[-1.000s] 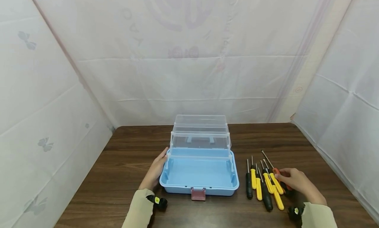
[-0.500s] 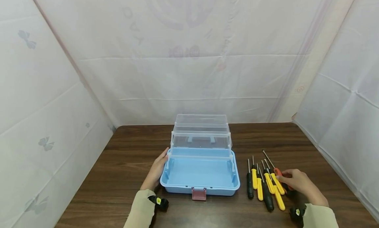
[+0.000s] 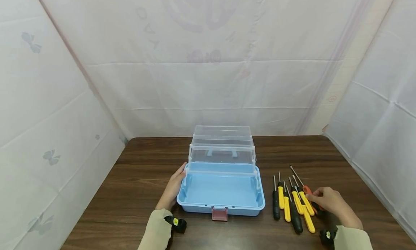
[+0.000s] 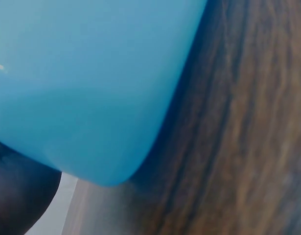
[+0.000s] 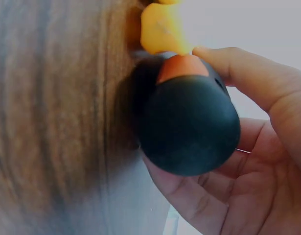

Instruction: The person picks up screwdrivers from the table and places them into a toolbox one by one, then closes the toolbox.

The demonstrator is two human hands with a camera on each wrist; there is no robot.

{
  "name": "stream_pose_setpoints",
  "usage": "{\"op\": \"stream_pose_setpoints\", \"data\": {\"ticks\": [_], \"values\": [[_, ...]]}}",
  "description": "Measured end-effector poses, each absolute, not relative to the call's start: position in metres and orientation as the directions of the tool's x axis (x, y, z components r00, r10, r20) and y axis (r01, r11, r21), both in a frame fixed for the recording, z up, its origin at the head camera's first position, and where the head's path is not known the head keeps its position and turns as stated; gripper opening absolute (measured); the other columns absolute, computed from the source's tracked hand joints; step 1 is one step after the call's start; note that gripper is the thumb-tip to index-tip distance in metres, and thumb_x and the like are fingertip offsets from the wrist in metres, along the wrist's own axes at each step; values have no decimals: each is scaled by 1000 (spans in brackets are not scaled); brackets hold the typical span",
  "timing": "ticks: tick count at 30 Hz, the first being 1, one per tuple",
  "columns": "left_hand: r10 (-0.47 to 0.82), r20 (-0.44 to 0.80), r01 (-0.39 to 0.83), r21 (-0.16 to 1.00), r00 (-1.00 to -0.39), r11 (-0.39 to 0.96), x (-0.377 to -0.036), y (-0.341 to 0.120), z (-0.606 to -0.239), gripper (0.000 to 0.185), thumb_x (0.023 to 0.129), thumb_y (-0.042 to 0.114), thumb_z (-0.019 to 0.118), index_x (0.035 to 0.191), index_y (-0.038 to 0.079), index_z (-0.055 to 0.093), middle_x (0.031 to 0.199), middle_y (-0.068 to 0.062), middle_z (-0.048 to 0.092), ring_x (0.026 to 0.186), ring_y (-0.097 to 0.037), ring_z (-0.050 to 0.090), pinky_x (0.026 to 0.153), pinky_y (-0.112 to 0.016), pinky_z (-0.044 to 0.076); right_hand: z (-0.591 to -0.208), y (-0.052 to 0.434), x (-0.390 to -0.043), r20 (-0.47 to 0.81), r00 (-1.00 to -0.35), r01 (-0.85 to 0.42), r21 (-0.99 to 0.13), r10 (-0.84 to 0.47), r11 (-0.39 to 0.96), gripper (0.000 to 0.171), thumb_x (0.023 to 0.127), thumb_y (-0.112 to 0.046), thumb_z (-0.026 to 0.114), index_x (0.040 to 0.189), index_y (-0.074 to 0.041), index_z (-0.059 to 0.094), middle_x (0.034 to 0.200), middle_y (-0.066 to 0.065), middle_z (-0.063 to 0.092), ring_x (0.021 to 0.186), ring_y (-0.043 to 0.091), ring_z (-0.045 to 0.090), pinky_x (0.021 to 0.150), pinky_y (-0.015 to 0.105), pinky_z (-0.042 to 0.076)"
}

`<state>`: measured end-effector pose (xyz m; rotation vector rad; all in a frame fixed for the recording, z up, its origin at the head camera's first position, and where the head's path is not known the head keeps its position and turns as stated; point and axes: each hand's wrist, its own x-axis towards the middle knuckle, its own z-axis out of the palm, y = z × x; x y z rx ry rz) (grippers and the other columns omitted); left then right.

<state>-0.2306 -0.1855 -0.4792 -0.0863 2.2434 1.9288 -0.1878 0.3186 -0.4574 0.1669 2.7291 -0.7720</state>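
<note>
Nearest to the camera, the right hand (image 3: pixel 328 202) is closed around the orange and black screwdriver (image 3: pixel 308 192) at the right end of the row of screwdrivers (image 3: pixel 290 205). Compared with one second ago, almost nothing has moved: the hand was already on this handle, and the screwdriver lies in the same place on the table (image 3: pixel 136 192). I judge that the grasp is made but the lifting has not begun. In the right wrist view the fingers (image 5: pixel 243 73) curl around the black end of the handle (image 5: pixel 189 127).

The left hand (image 3: pixel 173 188) rests with straight fingers against the left wall of the open blue toolbox (image 3: pixel 221 190), as before.

The left wrist view shows only a blurred blue corner (image 4: pixel 91 98). The orange handle is mostly hidden under the hand, and the contents of the clear upper trays (image 3: pixel 222 149) are hard to make out.
</note>
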Motion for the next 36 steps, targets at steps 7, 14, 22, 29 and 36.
{"op": "stream_pose_setpoints", "data": {"ticks": [7, 14, 22, 29, 36], "values": [[64, -179, -167, 974, -982, 156, -229, -183, -480, 51, 105, 26, 28, 154, 17, 21, 161, -14, 17, 147, -39, 16, 114, -58, 18, -461, 320, -185, -320, -947, 196, -492, 32, 848, 52, 89, -44, 63, 94, 7, 62, 82, 10, 63, 71, 19, 53, 62, 34, 47], [65, -181, -170, 974, -981, 147, -231, -184, -481, 51, 104, 26, 29, 154, 18, 22, 161, -13, 17, 147, -38, 15, 115, -58, 17, -459, 319, -186, -314, -949, 198, -491, 40, 849, 49, 89, -41, 63, 93, 8, 63, 80, 10, 63, 69, 18, 52, 60, 33, 47], [60, -185, -174, 973, -981, 149, -232, -185, -480, 50, 104, 24, 28, 154, 18, 22, 161, -13, 17, 147, -38, 15, 115, -58, 18, -458, 319, -188, -293, -955, 190, -505, 40, 842, 44, 88, -36, 65, 93, 8, 64, 81, 10, 64, 69, 17, 54, 60, 34, 49], [57, -177, -166, 974, -983, 153, -232, -185, -479, 50, 104, 24, 28, 154, 17, 23, 160, -13, 18, 147, -38, 17, 115, -58, 19, -458, 321, -188, -288, -957, 185, -512, 35, 839, 43, 88, -35, 65, 94, 7, 66, 81, 9, 65, 69, 17, 54, 59, 33, 48], [63, -177, -167, 976, -982, 138, -231, -184, -478, 50, 104, 23, 28, 154, 17, 22, 161, -13, 18, 147, -37, 17, 115, -57, 18, -455, 322, -189, -283, -959, 171, -523, 19, 835, 45, 87, -38, 65, 94, 6, 68, 82, 7, 66, 69, 16, 54, 59, 32, 48]]}}
